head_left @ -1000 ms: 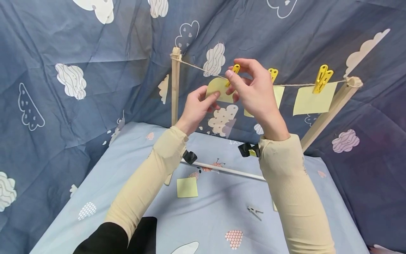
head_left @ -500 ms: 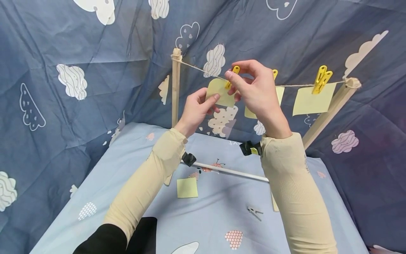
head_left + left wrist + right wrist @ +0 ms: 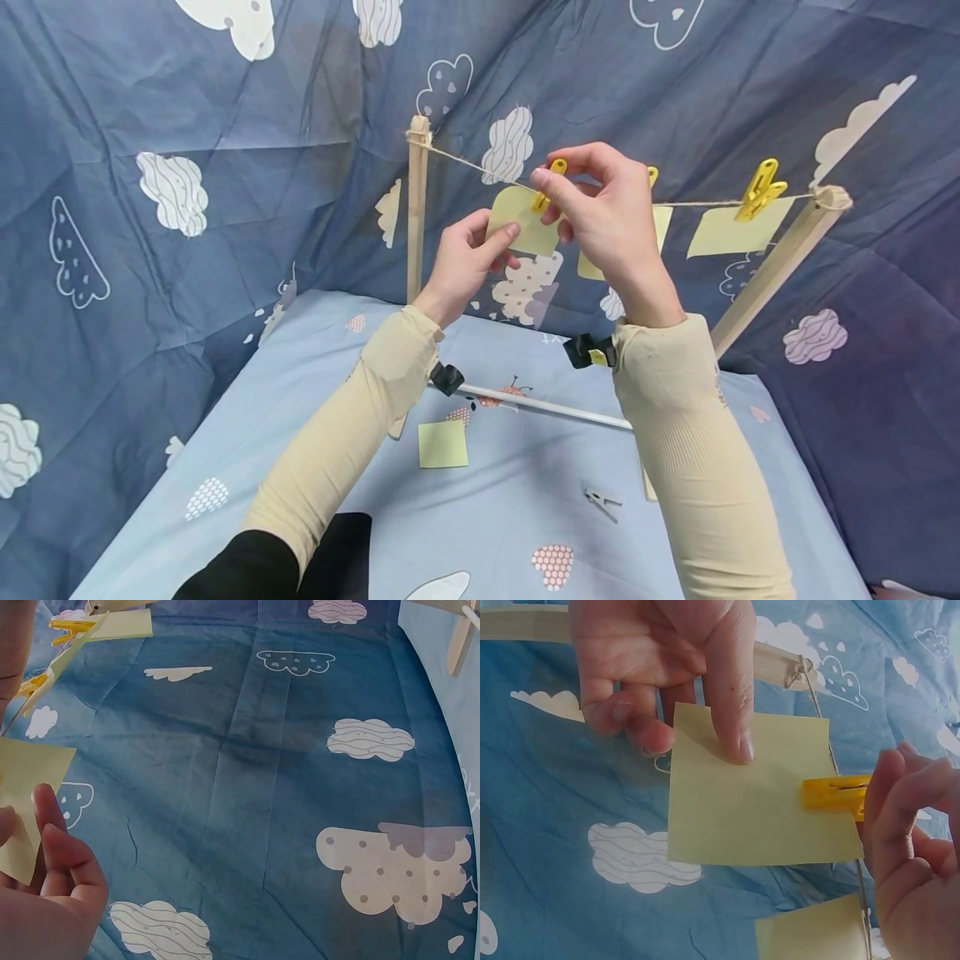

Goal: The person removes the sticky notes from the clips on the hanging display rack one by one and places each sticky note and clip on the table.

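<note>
A yellow sticky note (image 3: 742, 802) is at the string (image 3: 480, 167), held at its left part by my left hand (image 3: 465, 262), thumb on the near face. My right hand (image 3: 607, 217) pinches a yellow clothespin (image 3: 553, 179) between thumb and fingers. In the right wrist view the jaws of that clothespin (image 3: 829, 793) overlap the note's edge beside the string. Two more notes hang to the right: one (image 3: 662, 225) partly behind my right hand, the other (image 3: 738, 229) under a yellow clothespin (image 3: 759, 192) by the right post.
Wooden posts (image 3: 417, 217) (image 3: 780, 271) carry the string's ends. On the light blue cloth lie another sticky note (image 3: 442, 444) and a grey clothespin (image 3: 602, 503). A white rod (image 3: 540, 404) runs low between the posts. Dark blue cloud-patterned fabric (image 3: 247, 208) stands behind.
Both hands stay nearly in place; the held note and its clothespin have shifted down very slightly. The hanging note at far right has swung, its lower edge now higher.
</note>
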A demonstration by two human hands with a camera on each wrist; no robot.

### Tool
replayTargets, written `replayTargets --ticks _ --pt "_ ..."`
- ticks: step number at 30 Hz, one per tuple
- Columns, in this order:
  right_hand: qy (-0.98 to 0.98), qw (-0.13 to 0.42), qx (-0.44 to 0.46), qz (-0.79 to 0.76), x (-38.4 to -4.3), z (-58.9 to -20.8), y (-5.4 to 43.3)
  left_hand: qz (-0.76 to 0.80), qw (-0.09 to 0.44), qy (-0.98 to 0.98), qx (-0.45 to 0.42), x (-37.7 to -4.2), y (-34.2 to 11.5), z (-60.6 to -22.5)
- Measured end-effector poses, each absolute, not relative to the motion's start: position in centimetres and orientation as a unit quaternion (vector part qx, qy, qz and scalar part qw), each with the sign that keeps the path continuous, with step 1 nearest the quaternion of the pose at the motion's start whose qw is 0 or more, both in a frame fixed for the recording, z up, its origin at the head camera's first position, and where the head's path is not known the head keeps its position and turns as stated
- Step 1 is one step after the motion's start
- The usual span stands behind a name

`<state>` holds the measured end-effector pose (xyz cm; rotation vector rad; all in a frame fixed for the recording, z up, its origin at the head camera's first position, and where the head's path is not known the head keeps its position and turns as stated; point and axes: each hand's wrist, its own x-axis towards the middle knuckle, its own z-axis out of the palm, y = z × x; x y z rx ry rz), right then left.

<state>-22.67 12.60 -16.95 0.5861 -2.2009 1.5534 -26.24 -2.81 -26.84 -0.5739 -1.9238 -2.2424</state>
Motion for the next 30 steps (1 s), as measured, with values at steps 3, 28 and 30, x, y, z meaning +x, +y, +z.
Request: replayTargets --ticks 3,28,30 --pt "-0.781 0.206 0.211 0.551 -22.78 -17.06 12.50 -0.744 0.064 -0.637 -0.191 -26.16 -2.83 -26.86" --pt "-0.755 0.316 0.222 0.529 -23.53 -17.17 11.99 -0.745 0.059 -0.635 -0.193 -25.96 -2.82 -27.26" --pt "-0.754 0.324 0.222 0.527 -23.58 -17.09 11.92 -0.744 0.058 -0.637 -0.191 -25.94 -2.83 -27.27"
